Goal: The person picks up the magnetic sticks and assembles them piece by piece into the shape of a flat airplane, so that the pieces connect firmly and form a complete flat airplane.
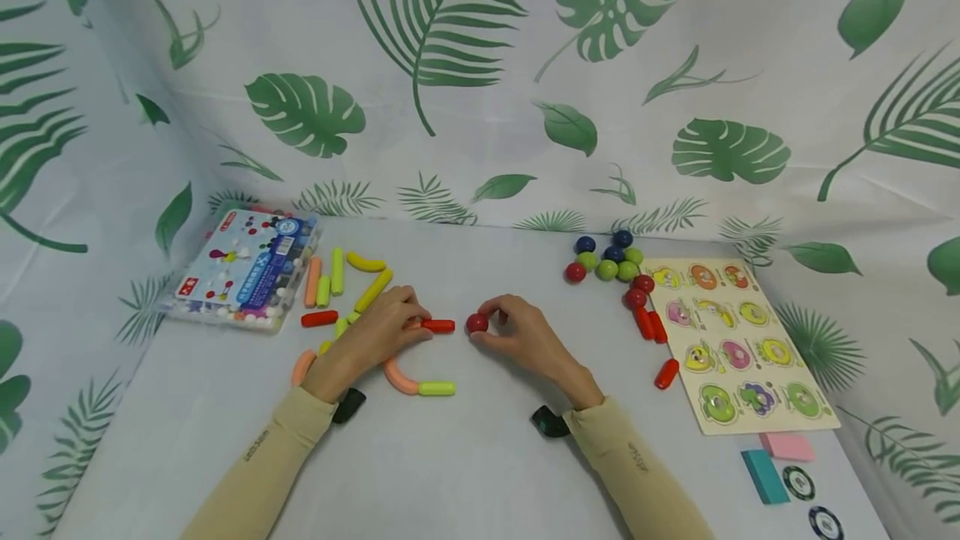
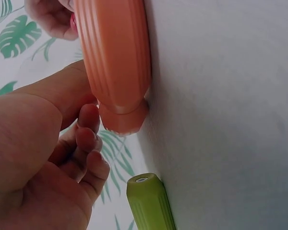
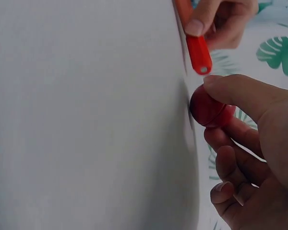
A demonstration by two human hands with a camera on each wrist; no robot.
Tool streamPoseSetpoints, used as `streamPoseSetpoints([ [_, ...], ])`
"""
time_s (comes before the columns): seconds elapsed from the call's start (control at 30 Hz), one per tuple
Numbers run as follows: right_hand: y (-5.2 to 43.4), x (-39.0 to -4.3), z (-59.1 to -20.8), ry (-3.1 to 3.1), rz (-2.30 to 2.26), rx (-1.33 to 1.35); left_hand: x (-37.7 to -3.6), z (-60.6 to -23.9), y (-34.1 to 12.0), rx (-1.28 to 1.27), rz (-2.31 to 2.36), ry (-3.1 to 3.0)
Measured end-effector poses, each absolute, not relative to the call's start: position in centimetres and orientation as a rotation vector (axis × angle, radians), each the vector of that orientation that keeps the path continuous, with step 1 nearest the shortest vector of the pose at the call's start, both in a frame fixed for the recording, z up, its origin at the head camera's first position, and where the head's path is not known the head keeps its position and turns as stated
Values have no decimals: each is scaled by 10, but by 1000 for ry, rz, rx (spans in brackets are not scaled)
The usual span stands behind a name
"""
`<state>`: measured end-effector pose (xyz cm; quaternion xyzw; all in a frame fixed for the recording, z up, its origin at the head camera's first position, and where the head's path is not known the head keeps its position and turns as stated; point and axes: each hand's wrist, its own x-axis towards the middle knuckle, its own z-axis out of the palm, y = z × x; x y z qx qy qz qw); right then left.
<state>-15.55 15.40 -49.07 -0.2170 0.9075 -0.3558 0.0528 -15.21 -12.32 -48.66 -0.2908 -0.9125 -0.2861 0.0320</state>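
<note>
My left hand (image 1: 384,325) pinches a red magnetic rod (image 1: 442,326), whose bare end points right. In the right wrist view the thumb presses on this red rod (image 3: 198,53), with an orange piece behind it. My right hand (image 1: 523,337) holds a red ball (image 1: 476,322) between thumb and fingers, low over the table. A small gap separates ball and rod. Under and beside the left hand lie a curved orange rod (image 1: 399,379), joined to a lime-green rod (image 1: 437,388), and a yellow rod (image 1: 372,291). The left palm hides part of these pieces.
A clear plastic box (image 1: 258,321) of magnetic pieces stands back left, near loose rods such as a red one (image 1: 319,318). Blue, green and red balls (image 1: 607,269) cluster back right. Beside them lies a fruit puzzle board (image 1: 723,369), with blocks (image 1: 765,476) and round chips (image 1: 798,482) nearer.
</note>
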Motion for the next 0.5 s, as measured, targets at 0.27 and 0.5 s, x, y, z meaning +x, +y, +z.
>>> streamPoseSetpoints([
  [0.27,140,-153,-491,2724,-1097,-677,-152,-486,-123,-919,-873,-2800],
  [0.5,139,-153,-492,2733,-1092,-681,-150,-484,-122,-916,-844,-2819],
])
